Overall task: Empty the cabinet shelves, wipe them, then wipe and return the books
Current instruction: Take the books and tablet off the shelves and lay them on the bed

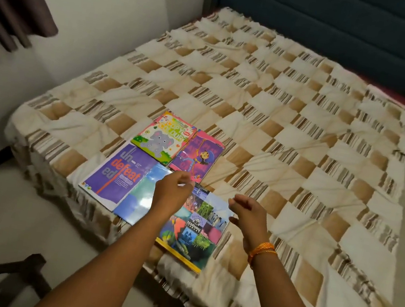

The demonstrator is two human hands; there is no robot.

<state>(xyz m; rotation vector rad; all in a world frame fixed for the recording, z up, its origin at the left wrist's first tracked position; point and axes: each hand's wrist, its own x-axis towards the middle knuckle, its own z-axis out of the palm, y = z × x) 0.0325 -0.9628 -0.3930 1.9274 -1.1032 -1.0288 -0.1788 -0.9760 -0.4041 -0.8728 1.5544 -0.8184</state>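
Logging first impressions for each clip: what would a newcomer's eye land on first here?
Probably the cluster of bright books at the near edge of the checked bedspread: the purple "Undefeated" book, the elephant colouring book, and the Learning Library book. Then the two empty hands above them, left hand over the books, right hand with an orange wrist thread.

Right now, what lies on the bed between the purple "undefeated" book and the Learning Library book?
In the head view, a glossy blue book lies between the purple book and the Learning Library book; the left hand hovers above it.
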